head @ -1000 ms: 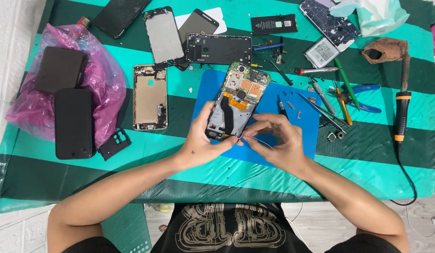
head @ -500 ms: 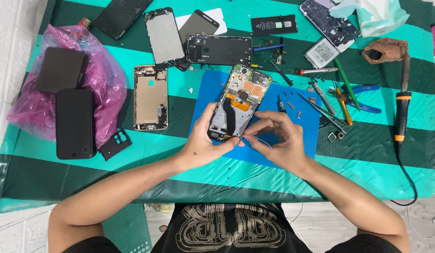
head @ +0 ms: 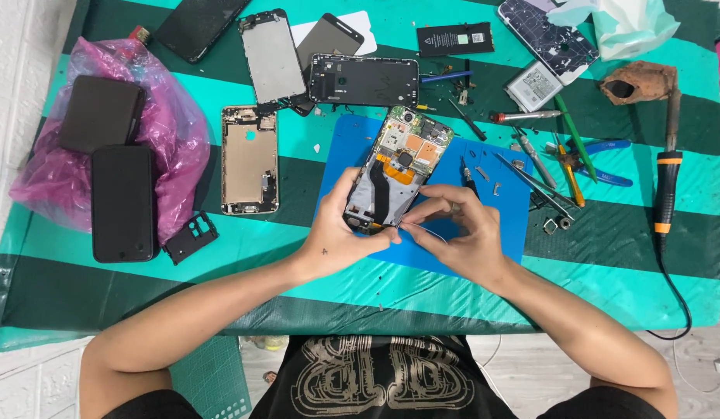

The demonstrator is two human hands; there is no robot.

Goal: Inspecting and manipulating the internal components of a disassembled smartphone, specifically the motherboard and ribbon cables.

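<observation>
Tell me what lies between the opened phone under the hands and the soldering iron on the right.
In the head view, between the opened phone and the soldering iron lie tweezers, screwdrivers, blue-handled pliers and small loose parts, on the blue mat and striped cloth.

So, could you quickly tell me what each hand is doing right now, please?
Left hand: closed around the lower end of the opened phone, steadying it on the blue mat.
Right hand: fingertips pinched on something thin at the phone's lower edge; what it is cannot be told.
</observation>
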